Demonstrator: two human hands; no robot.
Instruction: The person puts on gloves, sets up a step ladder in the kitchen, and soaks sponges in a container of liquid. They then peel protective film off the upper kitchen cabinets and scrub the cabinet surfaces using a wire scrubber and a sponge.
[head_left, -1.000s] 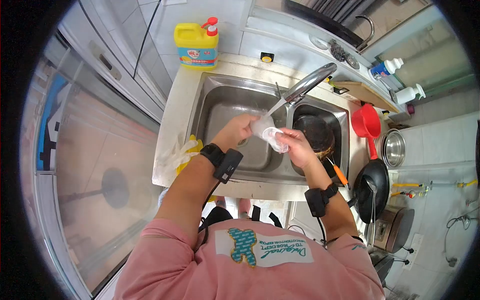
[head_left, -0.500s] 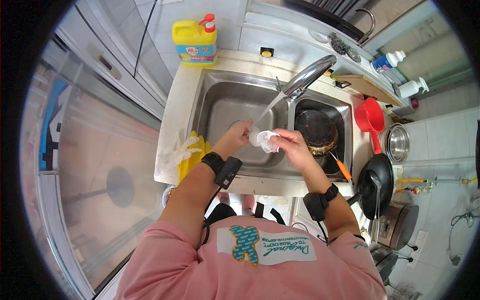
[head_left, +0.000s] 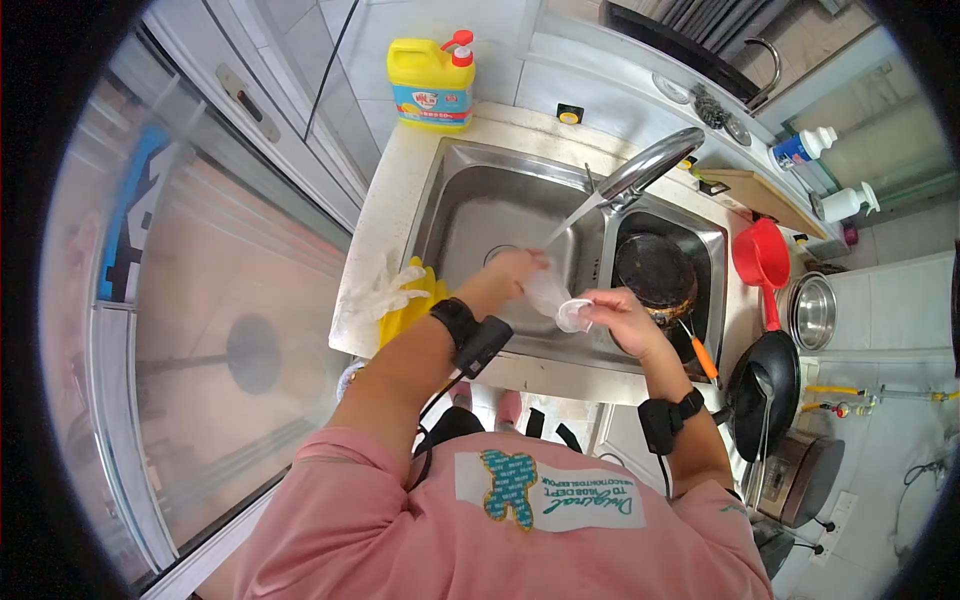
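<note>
A thin, see-through white bag-like piece with a thicker rim stretches between my hands over the large sink basin. My right hand pinches it at the rim. At its other end is my left hand, fingers curled against it, partly blurred. Water runs from the faucet in a stream that comes down just beyond my left hand. Whether the piece is a mesh bag or a glove, I cannot tell.
A dark round pan and an orange handle are in the smaller basin. Yellow gloves and whitish gloves lie on the left counter. Also around are a yellow detergent jug, red ladle and black wok.
The white piece, bunched up between my fingers before, is now drawn out longer. My hands have moved farther apart. The whole view has shifted slightly.
</note>
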